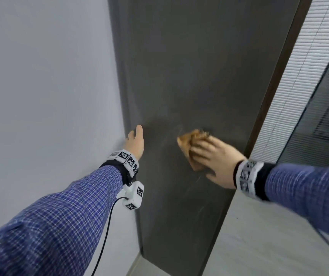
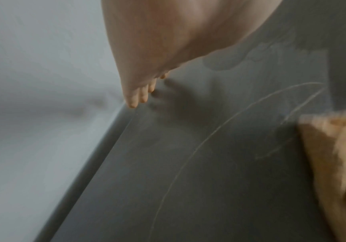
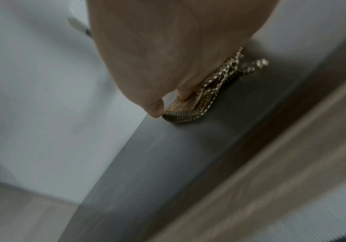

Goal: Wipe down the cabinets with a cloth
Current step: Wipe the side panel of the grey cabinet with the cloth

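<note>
fingers (image 1: 200, 149) of the right hand (image 1: 217, 160) lie spread and nearly straight over the orange-brown cloth (image 1: 187, 139), pressing it against the dark cabinet panel (image 1: 189, 66); motion-blurred. left hand (image 1: 135, 143) flat at the panel's left edge, beside the white wall (image 1: 40, 76), fingers straight, holding nothing. left wrist: fingertips sit at that edge, thin curved streak (image 2: 188, 155) on the panel, cloth blurred at lower right. right wrist: thumb and one finger on the bunched cloth, cloth touching the panel.

Head view looks down onto the tall dark grey cabinet panel (image 1: 189, 76).
Wrist views skim it close-up.
</note>
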### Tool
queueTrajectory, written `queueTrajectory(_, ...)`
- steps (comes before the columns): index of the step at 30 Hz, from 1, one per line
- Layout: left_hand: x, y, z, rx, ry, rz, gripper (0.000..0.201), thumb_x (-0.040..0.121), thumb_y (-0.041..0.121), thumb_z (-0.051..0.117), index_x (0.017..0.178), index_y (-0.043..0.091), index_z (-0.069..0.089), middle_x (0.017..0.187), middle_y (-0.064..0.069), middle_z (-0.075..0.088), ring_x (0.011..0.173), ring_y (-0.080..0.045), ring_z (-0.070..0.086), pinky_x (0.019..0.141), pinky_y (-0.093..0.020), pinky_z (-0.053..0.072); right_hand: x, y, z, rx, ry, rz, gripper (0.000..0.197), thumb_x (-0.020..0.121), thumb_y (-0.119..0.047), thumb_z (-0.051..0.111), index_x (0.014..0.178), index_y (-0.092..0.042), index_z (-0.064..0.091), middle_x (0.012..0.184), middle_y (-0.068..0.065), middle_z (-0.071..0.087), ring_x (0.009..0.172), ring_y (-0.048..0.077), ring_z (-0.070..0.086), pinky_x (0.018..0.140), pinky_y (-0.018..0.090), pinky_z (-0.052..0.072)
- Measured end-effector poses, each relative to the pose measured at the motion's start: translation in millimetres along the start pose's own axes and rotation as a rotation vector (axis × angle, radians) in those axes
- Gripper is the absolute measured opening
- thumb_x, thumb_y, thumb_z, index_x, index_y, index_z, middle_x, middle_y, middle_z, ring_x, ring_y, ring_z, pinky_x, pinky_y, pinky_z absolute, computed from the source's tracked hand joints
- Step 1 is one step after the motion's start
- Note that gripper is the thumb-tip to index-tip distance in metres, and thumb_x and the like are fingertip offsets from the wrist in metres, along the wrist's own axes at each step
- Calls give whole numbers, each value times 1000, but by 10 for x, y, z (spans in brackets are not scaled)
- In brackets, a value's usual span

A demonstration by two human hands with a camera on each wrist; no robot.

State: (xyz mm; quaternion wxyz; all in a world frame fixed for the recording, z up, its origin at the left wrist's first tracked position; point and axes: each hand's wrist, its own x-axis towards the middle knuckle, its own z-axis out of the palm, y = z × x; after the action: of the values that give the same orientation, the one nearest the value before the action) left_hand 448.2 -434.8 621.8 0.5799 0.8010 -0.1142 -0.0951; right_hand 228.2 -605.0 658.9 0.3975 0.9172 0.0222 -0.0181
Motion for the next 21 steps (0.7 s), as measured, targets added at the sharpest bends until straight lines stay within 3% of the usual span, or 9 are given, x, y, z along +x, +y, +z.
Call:
queueTrajectory(2,44,28,-30,5,-5,22,63,105,51,17,157,15,25,163,-6,28,149,-25,25,120,-42,14,225,392,-426,-4,192,99,75,81,-53,48,146,-16,46,154,10,38,143,35,28,119,54,9)
queueTrajectory(3,60,58,-56,6,3,26,62,106,48,17,157,15,25,163,-7,27,148,-26,26,120,-42,14,357,581,-645,-11,263,145,74,81,-53,47,144,-15,47,153,11,39,143,36,28,119,54,13)
queueTrajectory(5,115,102,-90,-35,16,29,61,106,48,18,157,15,25,163,-7,26,148,-25,26,120,-42,14,583,800,-1020,-18,318,237,74,85,-56,41,148,-17,41,158,11,31,147,37,19,120,54,9)
queueTrajectory(7,175,80,-90,-122,6,27,64,105,51,19,157,14,24,164,-6,24,150,-22,23,121,-40,12,772,755,-1095,-33,346,287,78,87,-61,35,152,-18,33,161,11,21,149,36,9,121,54,4)
queueTrajectory(9,233,-56,-48,-195,13,49,65,106,51,18,158,12,21,164,-4,22,152,-18,20,122,-37,10,887,460,-850,-38,358,256,82,84,-62,37,152,-17,34,161,12,23,149,37,9,120,55,3)
queueTrajectory(12,323,-489,86,-295,12,58,70,104,57,17,159,14,21,164,1,23,151,-14,19,125,-36,8,928,-378,-49,9,317,119,85,80,-63,44,150,-14,38,159,11,28,148,37,13,120,54,-2)
queueTrajectory(16,422,-1201,264,-384,30,87,89,89,74,21,156,17,31,161,-5,33,149,-23,28,125,-45,17,748,-1471,977,12,56,35,88,88,-63,37,157,-13,14,165,9,3,149,34,-11,116,52,-20)
queueTrajectory(18,388,-1470,334,-385,12,80,104,76,84,25,156,18,33,160,-6,35,148,-25,31,124,-48,18,685,-1724,1268,3,26,51,86,91,-62,34,157,-14,9,165,8,-3,149,32,-15,115,51,-21)
queueTrajectory(21,366,-1703,422,-449,1,101,82,95,73,24,156,18,33,161,-5,32,149,-25,29,124,-48,16,728,-1608,1254,9,139,62,82,84,-59,45,153,-17,31,162,8,20,150,33,8,118,50,-12)
